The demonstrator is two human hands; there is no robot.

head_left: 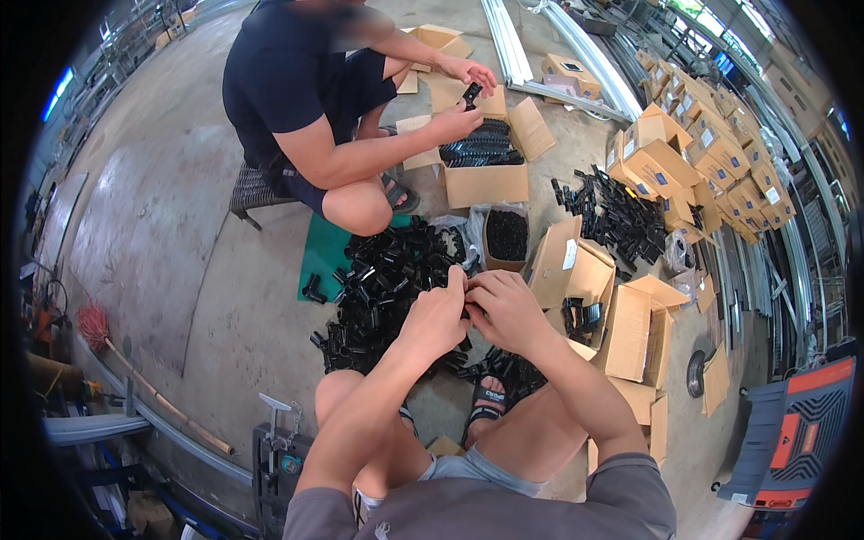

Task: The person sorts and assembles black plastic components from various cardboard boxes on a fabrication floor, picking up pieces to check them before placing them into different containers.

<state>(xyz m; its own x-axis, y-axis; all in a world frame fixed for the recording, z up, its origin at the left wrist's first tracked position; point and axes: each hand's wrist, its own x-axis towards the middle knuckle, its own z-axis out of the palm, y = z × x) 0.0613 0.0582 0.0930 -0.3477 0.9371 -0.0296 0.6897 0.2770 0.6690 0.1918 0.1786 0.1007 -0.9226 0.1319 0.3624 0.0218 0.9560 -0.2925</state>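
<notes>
My left hand (pixel 436 317) and my right hand (pixel 506 308) meet in front of me, fingers closed and pressed together. Whatever sits between the fingertips is mostly hidden; a small dark bit shows there, too small to name. Just beyond and left of my hands lies a heap of glossy black short tube-like parts (pixel 373 279), partly on a green mat (pixel 328 241). More of these black parts (pixel 508 371) lie below my right wrist, near my sandalled foot. Right of my right hand stands an open cardboard box (pixel 589 270) with several black parts inside.
Across the heap a seated person (pixel 288 99) holds a black part (pixel 472 93) over an open carton (pixel 486 186) filled with stacked black pieces. A small box of dark bits (pixel 507 236), another black pile (pixel 616 216), stacked cartons (pixel 715 148) and a red-grey machine (pixel 796 432) stand around.
</notes>
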